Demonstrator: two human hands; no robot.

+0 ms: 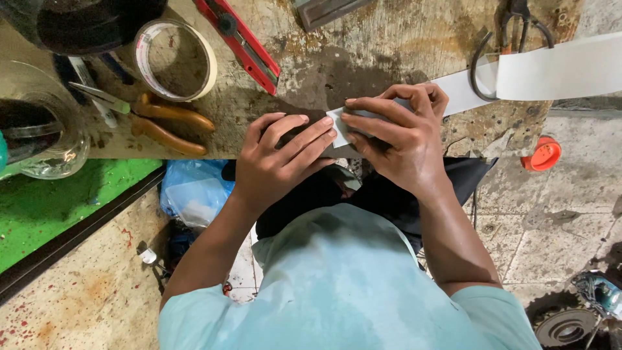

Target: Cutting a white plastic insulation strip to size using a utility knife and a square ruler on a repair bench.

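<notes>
Both hands at the surface [363, 58] edge. The left hand [278, 162] lies fingers-together on a dark piece [304, 120]; the right hand [402, 139] pinches the near end of a white strip [557, 68] against it. The strip looks thin, light and limp, best gripped at its end. Scissors [512, 39], tape roll [175, 58] and pliers [168, 123] lie near.
</notes>
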